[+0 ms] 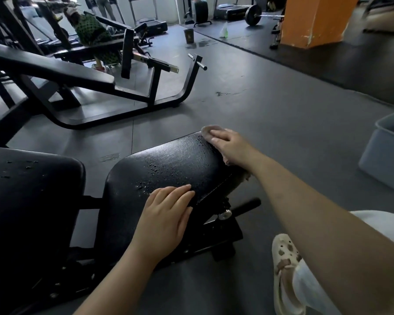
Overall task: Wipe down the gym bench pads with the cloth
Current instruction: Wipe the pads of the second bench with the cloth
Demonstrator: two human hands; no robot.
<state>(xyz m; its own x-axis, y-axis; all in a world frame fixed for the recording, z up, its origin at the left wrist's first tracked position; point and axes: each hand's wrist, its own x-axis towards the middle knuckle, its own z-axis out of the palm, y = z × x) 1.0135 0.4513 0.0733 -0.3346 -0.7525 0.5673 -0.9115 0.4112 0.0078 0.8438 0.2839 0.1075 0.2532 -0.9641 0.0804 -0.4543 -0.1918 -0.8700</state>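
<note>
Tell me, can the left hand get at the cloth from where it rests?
Probably yes: the left hand lies flat on the same seat pad as the cloth, with only wet pad between, though the right hand covers it.

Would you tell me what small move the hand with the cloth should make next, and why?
Probably draw the cloth under the right hand back along the seat pad toward the left hand: droplets cover the pad between them, and the cloth sits at its far corner.
</note>
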